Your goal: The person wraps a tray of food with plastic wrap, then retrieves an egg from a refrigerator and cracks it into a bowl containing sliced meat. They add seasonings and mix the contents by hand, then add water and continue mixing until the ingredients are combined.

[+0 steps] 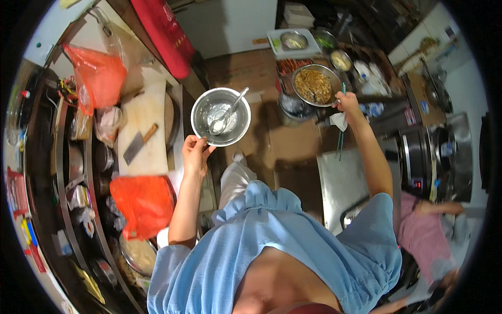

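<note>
My left hand (198, 153) grips the near rim of a steel bowl (198, 125), thumb at the edge. Inside lie white residue and a metal spoon (236, 103), its handle leaning on the far rim. My right hand (347, 103) is at the near right rim of a second steel bowl (297, 91) filled with brown shredded food (313, 84). Green chopsticks (340, 142) run through that hand, pointing down towards a metal counter. A white cloth (339, 121) hangs just below it. Fingers partly hidden at the rim appear closed on the bowl.
At left, a cleaver (135, 147) lies on a cutting board (157, 106), near red plastic bags (145, 204). A metal counter (333, 176) stands at right. Beyond my right hand are a white tray (317, 45) and small food bowls (340, 61). Another person in pink (421, 235) is at lower right.
</note>
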The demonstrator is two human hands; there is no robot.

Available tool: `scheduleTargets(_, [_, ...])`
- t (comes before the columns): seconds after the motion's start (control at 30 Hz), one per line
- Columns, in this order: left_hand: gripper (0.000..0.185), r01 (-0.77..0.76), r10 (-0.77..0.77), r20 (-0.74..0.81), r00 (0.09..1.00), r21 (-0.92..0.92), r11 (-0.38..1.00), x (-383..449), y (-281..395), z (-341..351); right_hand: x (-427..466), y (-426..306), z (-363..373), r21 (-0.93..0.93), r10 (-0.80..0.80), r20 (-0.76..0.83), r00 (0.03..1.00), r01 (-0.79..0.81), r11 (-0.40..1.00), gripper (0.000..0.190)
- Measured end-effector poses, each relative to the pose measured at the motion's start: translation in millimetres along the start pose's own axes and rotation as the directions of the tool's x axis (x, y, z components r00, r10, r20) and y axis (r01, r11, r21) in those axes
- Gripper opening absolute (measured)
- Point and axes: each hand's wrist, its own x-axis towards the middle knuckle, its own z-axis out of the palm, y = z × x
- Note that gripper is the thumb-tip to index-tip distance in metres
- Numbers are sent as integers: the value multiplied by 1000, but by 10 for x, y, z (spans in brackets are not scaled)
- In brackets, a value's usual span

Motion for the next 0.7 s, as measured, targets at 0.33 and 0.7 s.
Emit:
scheduleTargets(0.33, [11, -3, 7, 99, 995, -45, 999, 3444, 767, 1018, 3127, -1303, 1296, 133, 171, -92, 981, -158, 978, 25])
scheduleTargets(0.7, [13, 83, -80, 213, 974, -4, 997, 6464, 1027, 2692, 5684, -1649, 1669, 70, 177, -274, 945, -164, 984, 21])
